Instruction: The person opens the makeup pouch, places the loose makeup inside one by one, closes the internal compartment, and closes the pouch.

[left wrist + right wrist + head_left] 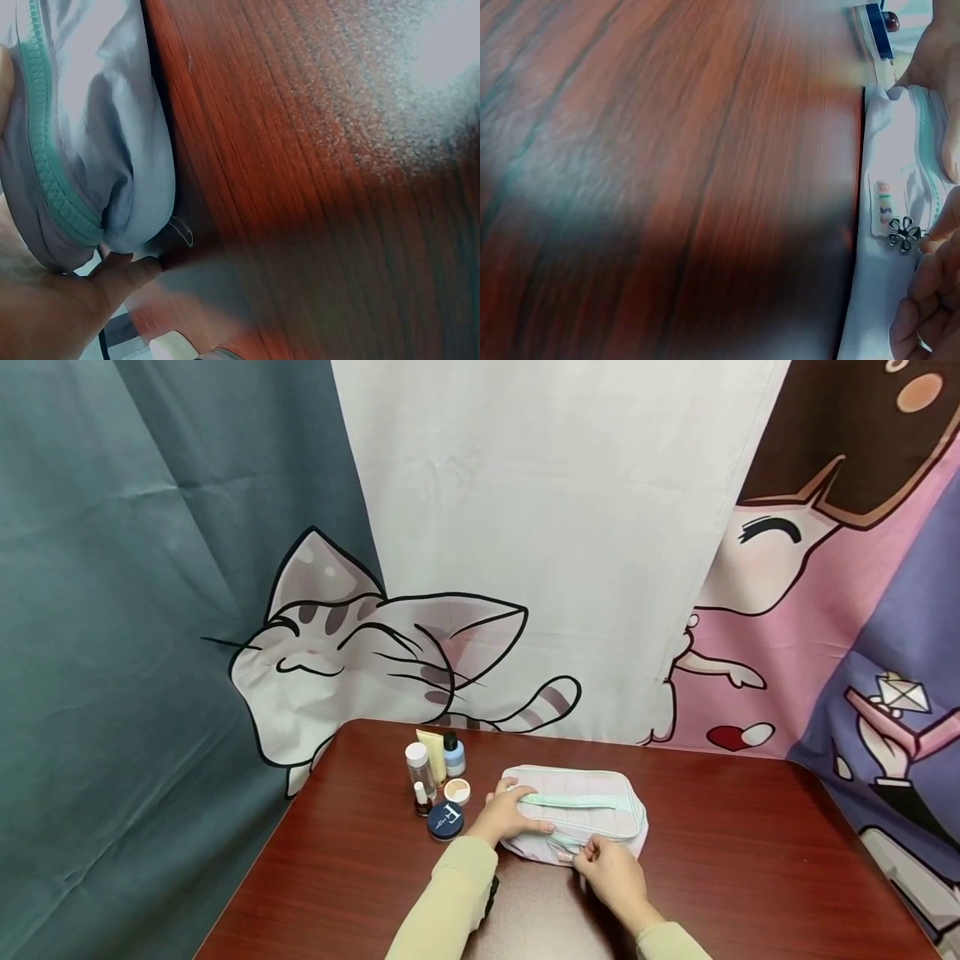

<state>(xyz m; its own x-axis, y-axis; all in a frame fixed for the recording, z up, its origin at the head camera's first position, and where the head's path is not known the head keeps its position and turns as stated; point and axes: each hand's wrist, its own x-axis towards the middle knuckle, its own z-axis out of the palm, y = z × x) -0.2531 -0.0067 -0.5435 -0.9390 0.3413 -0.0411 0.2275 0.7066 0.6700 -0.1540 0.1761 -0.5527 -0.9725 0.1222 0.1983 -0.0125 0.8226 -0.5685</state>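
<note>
A pale pink-lilac cosmetic bag [573, 782] with a mint green handle strap lies on the table, its mint zipper [46, 142] running along the side. My left hand [508, 817] grips the bag's left end, thumb on the top near the front edge. At the bag's front, my right hand [617, 878] pinches the zipper pull, whose metal flower charm [904, 234] hangs beside the fingertips. A small label [884, 204] is on the front wall near the charm. The bag's inside is hidden.
Left of the bag stand a white-capped clear bottle [420, 767], a yellow tube [432, 752], a blue bottle [454, 758] with a black cap, a small dark bottle [422, 802], a round compact [457, 791] and a navy round case [446, 820]. A printed curtain [585, 527] hangs behind the brown table [735, 860].
</note>
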